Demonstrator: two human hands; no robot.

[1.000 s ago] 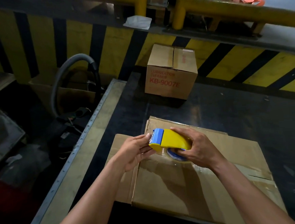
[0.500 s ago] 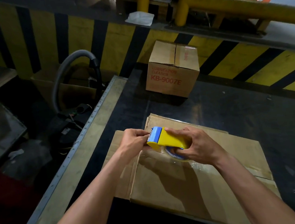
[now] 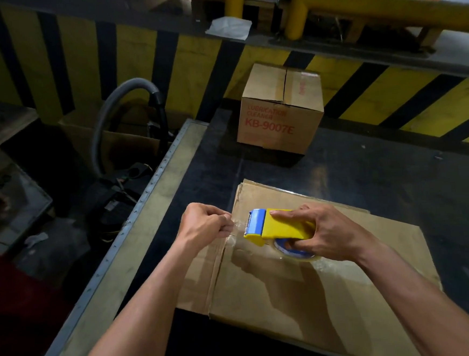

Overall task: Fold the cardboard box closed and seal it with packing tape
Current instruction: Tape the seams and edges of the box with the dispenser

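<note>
A flat brown cardboard box (image 3: 293, 294) lies on the dark table, one flap sticking out at its left. My right hand (image 3: 327, 232) grips a yellow and blue tape dispenser (image 3: 273, 226) just above the box's top, its clear tape roll under my fingers. My left hand (image 3: 206, 222) is to the left of the dispenser's blue toothed end, fingers pinched on the free end of the clear tape (image 3: 238, 226), which stretches a short way between hand and dispenser.
A closed box printed KB-9007E (image 3: 278, 112) stands at the back of the table (image 3: 381, 172). A metal rail (image 3: 136, 230) edges the table's left side. A grey hose (image 3: 120, 102) and clutter lie left, below. A yellow-black striped wall runs behind.
My left hand has pulled leftward away from the dispenser, drawing out a short length of clear tape. The dispenser has dropped lower, closer to the box top.
</note>
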